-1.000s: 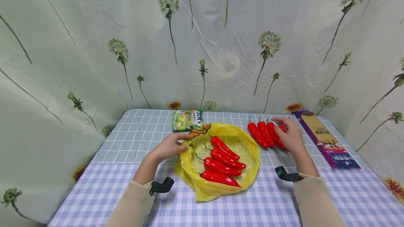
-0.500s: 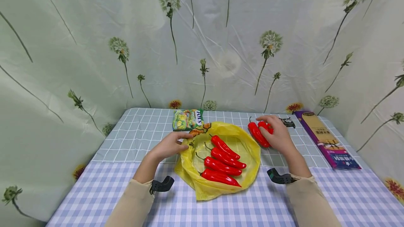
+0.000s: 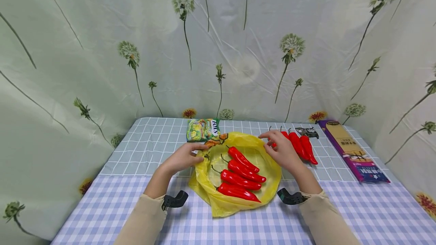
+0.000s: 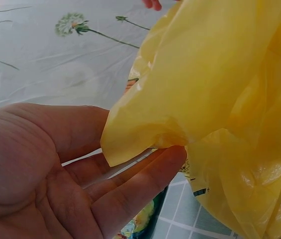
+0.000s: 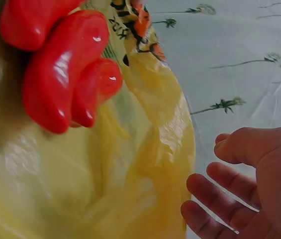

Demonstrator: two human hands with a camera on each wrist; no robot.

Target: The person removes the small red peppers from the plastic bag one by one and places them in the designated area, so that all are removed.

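A yellow plastic bag (image 3: 273, 160) lies spread open in the middle of the table, with several red chili peppers (image 3: 240, 181) in a row inside it. My left hand (image 3: 184, 158) holds the bag's left rim; in the left wrist view, a yellow flap (image 4: 180, 99) covers its thumb tip and part of its fingers. At the bag's upper right rim is my right hand (image 3: 281, 150), thumb and fingers apart and nothing held between them; its fingertips (image 5: 196, 183) are close to the rim. More red chili peppers (image 3: 308, 148) lie behind and beside this hand, partly hidden by it.
A green snack packet (image 3: 201, 129) lies behind the bag's left side. To the right are a small black packet (image 3: 308, 132) and a long purple-and-tan package (image 3: 352, 150). The table carries checked cloths (image 3: 102, 211), and a flower-printed curtain (image 3: 238, 48) stands at its back.
My right hand has moved left, from over the loose peppers to the bag's right rim, uncovering the rightmost peppers and the black packet. The left hand has stayed at the left rim.
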